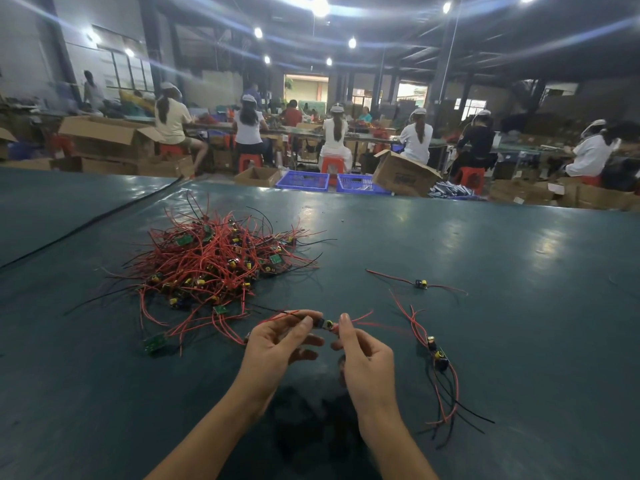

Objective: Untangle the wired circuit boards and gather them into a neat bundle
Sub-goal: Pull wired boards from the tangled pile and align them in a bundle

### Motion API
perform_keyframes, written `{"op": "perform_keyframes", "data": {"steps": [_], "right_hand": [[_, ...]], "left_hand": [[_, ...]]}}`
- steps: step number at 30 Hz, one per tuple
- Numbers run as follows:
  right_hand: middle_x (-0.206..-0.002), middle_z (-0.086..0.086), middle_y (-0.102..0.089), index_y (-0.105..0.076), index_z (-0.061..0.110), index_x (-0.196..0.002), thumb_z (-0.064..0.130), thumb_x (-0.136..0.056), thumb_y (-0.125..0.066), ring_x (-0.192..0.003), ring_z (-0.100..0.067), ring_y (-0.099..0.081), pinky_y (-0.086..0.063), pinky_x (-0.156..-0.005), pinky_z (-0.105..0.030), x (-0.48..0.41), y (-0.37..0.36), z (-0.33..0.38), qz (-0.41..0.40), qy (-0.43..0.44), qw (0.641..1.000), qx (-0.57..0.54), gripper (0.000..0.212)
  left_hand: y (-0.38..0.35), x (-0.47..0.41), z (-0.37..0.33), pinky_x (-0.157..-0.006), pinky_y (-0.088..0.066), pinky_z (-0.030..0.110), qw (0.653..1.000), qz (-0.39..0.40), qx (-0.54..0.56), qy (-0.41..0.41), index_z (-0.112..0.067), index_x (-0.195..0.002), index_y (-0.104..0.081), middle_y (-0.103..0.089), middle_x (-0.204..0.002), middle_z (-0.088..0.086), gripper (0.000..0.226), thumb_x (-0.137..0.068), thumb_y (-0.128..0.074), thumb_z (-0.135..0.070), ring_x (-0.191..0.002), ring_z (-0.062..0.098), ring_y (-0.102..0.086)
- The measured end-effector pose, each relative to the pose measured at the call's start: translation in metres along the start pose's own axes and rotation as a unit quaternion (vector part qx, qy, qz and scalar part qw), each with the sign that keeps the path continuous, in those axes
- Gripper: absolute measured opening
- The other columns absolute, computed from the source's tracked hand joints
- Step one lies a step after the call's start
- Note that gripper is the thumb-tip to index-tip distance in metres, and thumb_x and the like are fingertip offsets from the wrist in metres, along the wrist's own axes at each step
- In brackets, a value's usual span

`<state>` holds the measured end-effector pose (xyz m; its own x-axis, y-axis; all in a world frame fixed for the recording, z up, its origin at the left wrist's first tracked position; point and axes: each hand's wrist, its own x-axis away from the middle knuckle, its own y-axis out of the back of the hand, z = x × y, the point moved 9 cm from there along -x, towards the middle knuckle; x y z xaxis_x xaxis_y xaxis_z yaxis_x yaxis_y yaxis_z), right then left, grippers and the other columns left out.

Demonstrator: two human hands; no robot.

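Far left, on the dark green surface [485, 237]: one tangled heap [214, 265] of wired circuit boards, red and black leads knotted through one another, many boards, unsorted. At its near edge: one stray green board [154, 342], leads trailing back toward the heap. Centre, near edge: left hand [277, 344], fingers pinching the left end of one wired circuit board [323, 323], held just above the surface with red leads splayed to both sides. Right hand [363, 355], thumb and forefinger pinching the right end of that same board, the other fingers loosely curled. Right of the hands, farther back: one single wired board [420, 283], lying apart, leads stretched out. Right, nearer: one small bundle [438, 355] of a few boards lying together, leads running roughly parallel toward the near edge, not tied. Assessment: early stage. A few units appear separated and one is in hand, while by far the greater part sits in the heap. Beyond the surface: cardboard boxes [401, 174], blue crates [303, 180], seated workers [337, 133].
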<state>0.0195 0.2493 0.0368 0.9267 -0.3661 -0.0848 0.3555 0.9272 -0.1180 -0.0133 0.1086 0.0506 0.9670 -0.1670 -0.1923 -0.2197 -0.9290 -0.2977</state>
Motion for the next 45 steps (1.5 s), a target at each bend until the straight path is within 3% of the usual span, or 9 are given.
{"op": "perform_keyframes", "data": {"steps": [4,9,18,22,24,27,32,37,45], "right_hand": [[-0.078,-0.009,-0.075,-0.078,0.02,-0.072,0.029,-0.086,-0.072,-0.081,-0.032,-0.071,-0.058,-0.083,-0.05,-0.004,0.01,-0.007,-0.05,-0.04,0.996,-0.066,0.018],[-0.062,0.0,-0.064,-0.072,0.014,-0.063,0.026,-0.085,-0.072,-0.047,-0.008,-0.051,-0.041,-0.04,-0.02,-0.003,0.017,-0.007,-0.072,-0.052,0.988,-0.127,0.025],[-0.063,0.001,-0.069,-0.069,0.01,-0.08,0.023,-0.093,-0.065,-0.051,-0.007,-0.061,-0.043,-0.039,-0.019,-0.01,0.031,0.0,-0.118,-0.024,0.985,-0.122,0.019],[-0.061,0.004,-0.067,-0.063,0.012,-0.077,0.025,-0.094,-0.063,-0.046,-0.003,-0.059,-0.042,-0.036,-0.019,-0.046,0.057,0.011,-0.17,-0.037,0.976,-0.128,0.021],[-0.071,-0.001,-0.067,-0.061,0.011,-0.078,0.024,-0.095,-0.062,-0.049,-0.005,-0.058,-0.041,-0.037,-0.017,-0.072,0.072,0.019,-0.191,-0.068,0.968,-0.146,0.022],[-0.102,-0.022,-0.067,-0.055,0.005,-0.086,0.019,-0.095,-0.063,-0.062,-0.016,-0.06,-0.049,-0.039,-0.019,-0.095,0.087,0.017,-0.214,-0.137,0.946,-0.199,0.018],[-0.125,-0.02,-0.059,-0.042,0.006,-0.138,0.01,-0.098,-0.054,-0.069,-0.02,-0.065,-0.052,-0.043,-0.024,-0.079,0.067,0.001,-0.14,-0.131,0.965,-0.18,0.042],[-0.105,-0.008,-0.068,-0.051,0.016,-0.126,0.01,-0.098,-0.056,-0.058,-0.016,-0.068,-0.052,-0.045,-0.026,-0.042,0.035,-0.008,-0.069,-0.112,0.979,-0.153,0.03],[-0.095,-0.009,-0.072,-0.062,0.017,-0.109,0.008,-0.095,-0.059,-0.063,-0.012,-0.069,-0.05,-0.046,-0.025,-0.006,0.003,-0.016,0.01,-0.068,0.997,-0.037,0.017]], "left_hand": [[-0.005,0.001,0.003,-0.06,-0.054,0.024,1.0,0.02,0.008,0.021,-0.016,-0.088,-0.078,-0.074,-0.093,0.008,0.022,-0.08,-0.061,-0.028,-0.076,0.019,-0.07],[0.006,0.0,0.004,-0.055,-0.053,0.024,0.996,-0.042,0.068,0.042,-0.019,-0.087,-0.075,-0.072,-0.088,0.011,0.031,-0.091,-0.048,-0.035,-0.071,0.019,-0.068],[0.03,-0.006,0.012,-0.055,-0.051,0.025,0.986,-0.114,0.1,0.072,-0.016,-0.1,-0.068,-0.072,-0.079,0.003,0.038,-0.102,-0.036,-0.036,-0.062,0.013,-0.066],[0.039,-0.009,-0.003,-0.061,-0.051,0.025,0.991,-0.115,-0.061,-0.015,-0.013,-0.096,-0.068,-0.071,-0.077,0.001,0.027,-0.102,-0.043,-0.022,-0.07,0.016,-0.065],[0.03,-0.003,-0.028,-0.067,-0.049,0.018,0.952,-0.088,-0.248,-0.157,-0.015,-0.093,-0.068,-0.07,-0.079,-0.004,0.015,-0.097,-0.054,-0.013,-0.076,0.012,-0.065],[0.011,0.009,-0.043,-0.081,-0.043,0.02,0.807,-0.065,-0.502,-0.303,-0.018,-0.095,-0.069,-0.066,-0.093,-0.01,0.013,-0.087,-0.06,-0.022,-0.09,0.007,-0.06],[0.06,-0.013,-0.019,-0.1,-0.035,0.037,0.722,-0.124,-0.675,-0.087,-0.025,-0.123,-0.057,-0.049,-0.13,-0.002,0.038,-0.086,-0.06,-0.025,-0.122,0.022,-0.044],[0.075,-0.019,-0.018,-0.091,-0.042,0.034,0.686,-0.118,-0.717,-0.037,-0.029,-0.133,-0.047,-0.063,-0.112,-0.006,0.037,-0.096,-0.047,-0.029,-0.107,0.017,-0.056],[0.032,-0.004,-0.036,-0.077,-0.054,0.035,0.811,-0.068,-0.535,-0.226,-0.018,-0.126,-0.061,-0.069,-0.101,-0.004,0.033,-0.094,-0.059,-0.012,-0.088,0.015,-0.066]]}}
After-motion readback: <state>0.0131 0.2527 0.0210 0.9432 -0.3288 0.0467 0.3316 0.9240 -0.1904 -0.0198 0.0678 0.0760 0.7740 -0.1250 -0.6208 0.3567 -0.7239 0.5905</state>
